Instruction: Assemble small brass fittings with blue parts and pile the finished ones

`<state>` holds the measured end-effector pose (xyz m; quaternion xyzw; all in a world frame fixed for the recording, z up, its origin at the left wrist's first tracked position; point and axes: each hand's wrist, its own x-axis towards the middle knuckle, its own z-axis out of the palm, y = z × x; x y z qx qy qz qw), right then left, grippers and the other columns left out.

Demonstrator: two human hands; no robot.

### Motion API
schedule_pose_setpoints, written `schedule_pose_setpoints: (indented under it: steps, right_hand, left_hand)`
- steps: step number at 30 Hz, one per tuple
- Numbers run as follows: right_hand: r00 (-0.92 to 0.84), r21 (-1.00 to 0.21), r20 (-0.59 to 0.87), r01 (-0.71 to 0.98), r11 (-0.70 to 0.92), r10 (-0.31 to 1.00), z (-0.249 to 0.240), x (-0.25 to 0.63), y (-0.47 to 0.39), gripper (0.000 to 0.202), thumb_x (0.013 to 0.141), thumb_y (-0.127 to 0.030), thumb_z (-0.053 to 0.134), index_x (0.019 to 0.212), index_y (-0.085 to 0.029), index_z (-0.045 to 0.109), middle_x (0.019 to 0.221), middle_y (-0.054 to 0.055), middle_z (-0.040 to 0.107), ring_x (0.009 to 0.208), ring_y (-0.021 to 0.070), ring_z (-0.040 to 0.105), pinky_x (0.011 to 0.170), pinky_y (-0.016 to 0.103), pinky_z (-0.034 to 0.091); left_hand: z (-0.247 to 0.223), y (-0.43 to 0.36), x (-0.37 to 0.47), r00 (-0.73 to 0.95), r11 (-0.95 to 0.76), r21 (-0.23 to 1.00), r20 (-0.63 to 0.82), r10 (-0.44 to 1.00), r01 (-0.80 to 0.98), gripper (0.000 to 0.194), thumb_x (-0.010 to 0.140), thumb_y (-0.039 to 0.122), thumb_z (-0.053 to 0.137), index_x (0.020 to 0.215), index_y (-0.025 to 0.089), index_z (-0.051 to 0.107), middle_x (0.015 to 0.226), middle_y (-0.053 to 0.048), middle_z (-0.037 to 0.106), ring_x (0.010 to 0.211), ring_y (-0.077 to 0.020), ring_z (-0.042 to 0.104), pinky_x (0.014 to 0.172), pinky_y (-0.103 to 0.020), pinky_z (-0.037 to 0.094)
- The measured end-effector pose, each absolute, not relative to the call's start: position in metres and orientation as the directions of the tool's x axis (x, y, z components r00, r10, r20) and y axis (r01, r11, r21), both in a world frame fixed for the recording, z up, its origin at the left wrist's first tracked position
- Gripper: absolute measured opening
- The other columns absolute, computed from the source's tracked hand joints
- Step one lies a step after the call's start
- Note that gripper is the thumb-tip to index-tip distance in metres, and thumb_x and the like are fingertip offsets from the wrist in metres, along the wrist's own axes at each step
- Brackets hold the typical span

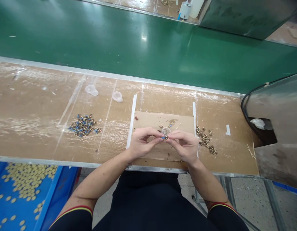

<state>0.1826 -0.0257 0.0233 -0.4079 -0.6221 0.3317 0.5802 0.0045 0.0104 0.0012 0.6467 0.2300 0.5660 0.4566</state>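
My left hand [145, 141] and my right hand [184, 144] meet over a cardboard sheet [148, 120], fingertips pinched together. Between them is a small brass-and-blue metal piece [164, 137], which both hands grip; its exact kind is too small to make out. Just beyond the fingertips stands a small clear round cup [166, 130], partly hidden by the fingers. A thin wooden stick [178, 126] lies to the right of the cup. A few small brass pieces [171, 122] are on the cardboard behind it.
A pile of brass-and-blue pieces [83, 125] lies to the left, and loose brass pieces [206, 141] to the right. Two translucent cups [117, 97] sit farther back. A green conveyor belt [114, 41] runs behind. A blue tray [13, 208] with round discs is at lower left; a metal housing [278, 128] stands right.
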Motion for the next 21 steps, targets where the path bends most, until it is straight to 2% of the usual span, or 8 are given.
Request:
schedule_pose_setpoints:
  steps: [8, 21]
  right_hand:
    - [0.02, -0.912, 0.409, 0.053, 0.408, 0.912, 0.022, 0.179, -0.029, 0.018, 0.082, -0.01, 0.08, 0.09, -0.026, 0.08, 0.082, 0.002, 0.081, 0.071, 0.0157, 0.077, 0.064, 0.026, 0.064]
    - [0.015, -0.919, 0.394, -0.01, 0.394, 0.919, 0.024, 0.174, -0.031, 0.007, 0.087, -0.018, 0.078, 0.087, -0.025, 0.078, 0.078, 0.002, 0.079, 0.068, 0.0142, 0.073, 0.061, 0.026, 0.061]
  left_hand:
    - [0.004, 0.009, 0.005, 0.218, -0.604, 0.776, 0.631, 0.745, -0.184, 0.012, 0.087, 0.009, 0.077, 0.095, 0.018, 0.074, 0.083, -0.005, 0.081, 0.074, -0.0155, 0.079, 0.069, -0.024, 0.067]
    - [0.011, 0.008, 0.005, 0.223, -0.691, 0.706, 0.707, 0.671, -0.156, 0.013, 0.089, 0.005, 0.072, 0.093, 0.017, 0.071, 0.081, -0.004, 0.08, 0.076, -0.0141, 0.079, 0.069, -0.021, 0.067]
